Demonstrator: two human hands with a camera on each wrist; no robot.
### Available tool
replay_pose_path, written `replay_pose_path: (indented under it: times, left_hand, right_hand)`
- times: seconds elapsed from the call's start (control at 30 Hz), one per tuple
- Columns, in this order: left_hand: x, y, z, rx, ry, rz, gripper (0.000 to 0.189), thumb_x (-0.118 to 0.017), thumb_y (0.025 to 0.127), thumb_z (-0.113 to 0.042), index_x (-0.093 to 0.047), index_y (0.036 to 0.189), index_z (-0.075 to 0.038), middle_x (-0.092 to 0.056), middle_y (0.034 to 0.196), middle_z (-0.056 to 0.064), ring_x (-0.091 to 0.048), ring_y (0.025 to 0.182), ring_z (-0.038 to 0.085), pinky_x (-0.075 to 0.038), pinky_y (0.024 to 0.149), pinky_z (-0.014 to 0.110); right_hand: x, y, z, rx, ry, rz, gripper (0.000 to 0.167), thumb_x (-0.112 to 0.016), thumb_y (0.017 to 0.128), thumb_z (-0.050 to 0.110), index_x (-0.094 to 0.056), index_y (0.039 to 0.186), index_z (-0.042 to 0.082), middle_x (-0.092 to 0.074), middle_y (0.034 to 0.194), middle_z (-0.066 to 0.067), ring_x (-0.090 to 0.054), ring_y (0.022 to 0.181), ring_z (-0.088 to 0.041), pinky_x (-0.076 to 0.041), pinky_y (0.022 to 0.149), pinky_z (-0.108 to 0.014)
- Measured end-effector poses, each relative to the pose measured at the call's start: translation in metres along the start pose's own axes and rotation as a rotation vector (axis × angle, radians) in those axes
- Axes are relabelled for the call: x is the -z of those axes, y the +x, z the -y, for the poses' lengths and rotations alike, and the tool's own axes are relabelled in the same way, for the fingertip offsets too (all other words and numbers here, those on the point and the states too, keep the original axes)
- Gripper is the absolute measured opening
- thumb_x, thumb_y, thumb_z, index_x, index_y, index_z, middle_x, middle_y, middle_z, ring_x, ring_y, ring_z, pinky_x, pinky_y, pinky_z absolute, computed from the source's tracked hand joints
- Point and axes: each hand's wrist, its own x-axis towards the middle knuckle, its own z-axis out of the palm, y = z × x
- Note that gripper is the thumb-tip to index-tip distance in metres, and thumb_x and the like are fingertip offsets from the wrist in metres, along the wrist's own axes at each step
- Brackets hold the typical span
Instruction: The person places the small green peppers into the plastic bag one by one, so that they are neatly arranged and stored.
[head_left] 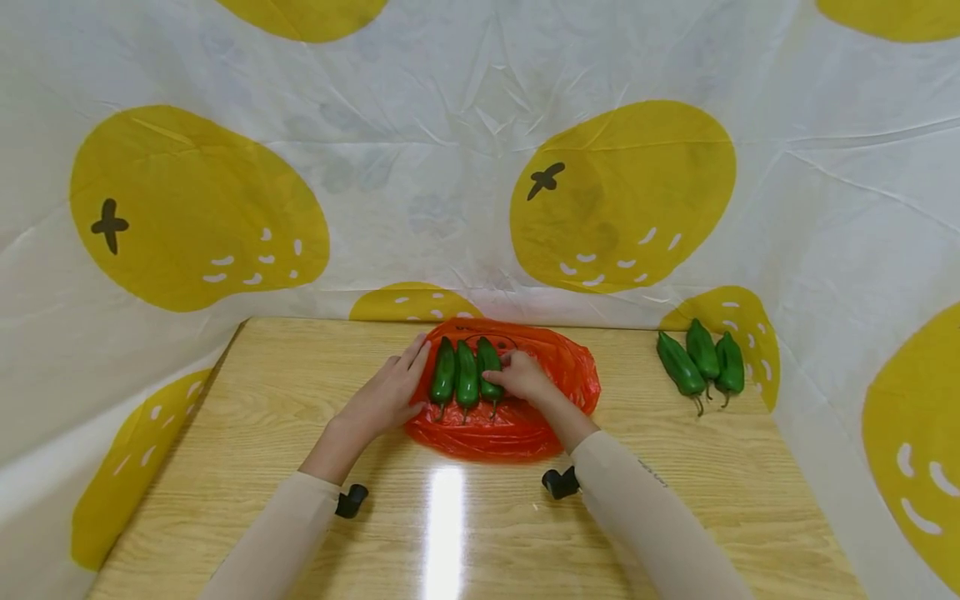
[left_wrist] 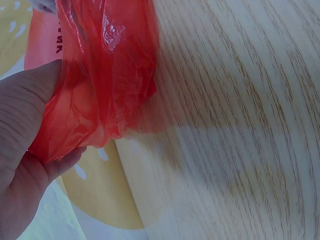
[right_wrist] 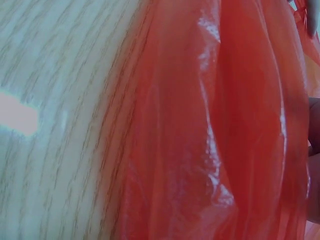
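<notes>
A red plastic bag [head_left: 517, 433] lies spread on the table, with three long green peppers side by side on it. My right hand [head_left: 525, 379] pinches the rightmost green pepper [head_left: 488, 362] between thumb and fingers. Just left of that one lie the middle pepper [head_left: 467, 375] and the left pepper [head_left: 443, 371], stems toward me. My left hand [head_left: 390, 387] holds the bag's left edge. In the left wrist view, the crinkled bag [left_wrist: 100, 85] passes between the thumb and fingers. Folds of the bag [right_wrist: 200, 125] mostly fill the right wrist view, hiding the pepper.
Several more green peppers [head_left: 702, 350] lie together at the table's back right. The wooden table [head_left: 285, 392] meets a white cloth [head_left: 427, 192] with yellow fruit prints behind and at both sides. Black wrist cameras [head_left: 352, 501] sit below both forearms.
</notes>
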Motion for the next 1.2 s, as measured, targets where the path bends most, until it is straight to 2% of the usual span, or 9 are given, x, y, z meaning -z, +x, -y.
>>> replay_pose_path:
  times: [0.13,0.3,0.5,0.6,0.73,1.0,1.1,1.2]
  left_hand:
    - [0.0012,-0.0003,0.0000,0.012,0.001,0.016,0.105,-0.085,0.087,-0.026,-0.019,0.163,0.004,-0.016,0.172,0.020,-0.057,0.125,0.045,-0.052,0.108,0.048]
    - [0.0012,-0.0003,0.0000,0.001,0.005,0.003,0.104,-0.086,0.086,-0.025,-0.021,0.162,0.005,-0.020,0.170,0.022,-0.058,0.124,0.046,-0.052,0.107,0.049]
    - [0.0012,-0.0006,-0.0011,-0.004,0.008,-0.009,0.104,-0.087,0.085,-0.024,-0.022,0.161,0.006,-0.021,0.170,0.024,-0.058,0.122,0.045,-0.052,0.107,0.049]
    - [0.0010,-0.0006,-0.0010,-0.002,0.014,-0.006,0.105,-0.087,0.086,-0.025,-0.021,0.162,0.006,-0.020,0.170,0.023,-0.058,0.122,0.045,-0.052,0.107,0.048]
    - [0.0014,-0.0003,-0.0008,-0.001,0.021,-0.001,0.104,-0.086,0.086,-0.026,-0.021,0.162,0.005,-0.018,0.171,0.021,-0.058,0.122,0.043,-0.053,0.107,0.047]
    - [0.0043,0.0000,-0.0008,0.003,0.014,0.005,0.104,-0.085,0.087,-0.025,-0.020,0.163,0.004,-0.016,0.172,0.020,-0.058,0.123,0.044,-0.053,0.106,0.047]
    - [0.0046,0.0001,-0.0010,-0.001,0.015,0.002,0.105,-0.086,0.087,-0.025,-0.020,0.162,0.005,-0.017,0.171,0.021,-0.058,0.122,0.044,-0.053,0.106,0.047]
    - [0.0046,0.0001,-0.0009,-0.004,0.018,-0.002,0.105,-0.086,0.086,-0.026,-0.020,0.162,0.005,-0.018,0.171,0.022,-0.059,0.122,0.045,-0.053,0.106,0.048]
  right_hand:
    - [-0.0002,-0.0014,0.0007,0.001,0.018,0.008,0.054,-0.072,0.097,0.026,-0.059,0.136,-0.009,-0.067,0.127,-0.022,-0.064,0.110,-0.030,-0.056,0.095,-0.042]
    - [-0.0022,-0.0007,-0.0022,0.007,0.049,0.013,0.057,-0.076,0.094,0.025,-0.059,0.135,-0.010,-0.070,0.120,-0.021,-0.068,0.101,-0.026,-0.059,0.087,-0.036]
    - [-0.0051,0.0012,-0.0067,0.003,0.020,-0.012,0.066,-0.082,0.089,0.029,-0.057,0.135,-0.011,-0.065,0.129,-0.024,-0.063,0.114,-0.033,-0.055,0.100,-0.045]
    - [-0.0055,0.0011,-0.0074,0.005,0.018,-0.016,0.067,-0.083,0.088,0.030,-0.057,0.135,-0.011,-0.064,0.132,-0.025,-0.062,0.117,-0.035,-0.054,0.102,-0.046]
    - [-0.0047,0.0002,-0.0064,0.004,-0.004,-0.021,0.067,-0.082,0.089,0.033,-0.057,0.136,-0.009,-0.065,0.130,-0.023,-0.063,0.115,-0.033,-0.055,0.101,-0.046]
    - [-0.0038,-0.0003,-0.0057,0.019,-0.048,-0.023,0.065,-0.081,0.090,0.033,-0.057,0.136,-0.007,-0.071,0.114,-0.019,-0.067,0.100,-0.026,-0.057,0.090,-0.040]
    - [-0.0024,-0.0010,-0.0066,0.027,-0.020,-0.017,0.066,-0.081,0.090,0.031,-0.056,0.137,-0.009,-0.071,0.114,-0.020,-0.069,0.101,-0.028,-0.058,0.090,-0.040]
    - [0.0001,-0.0032,-0.0070,0.023,0.035,-0.013,0.070,-0.080,0.091,0.030,-0.051,0.141,-0.009,-0.069,0.121,-0.023,-0.069,0.109,-0.032,-0.058,0.094,-0.042]
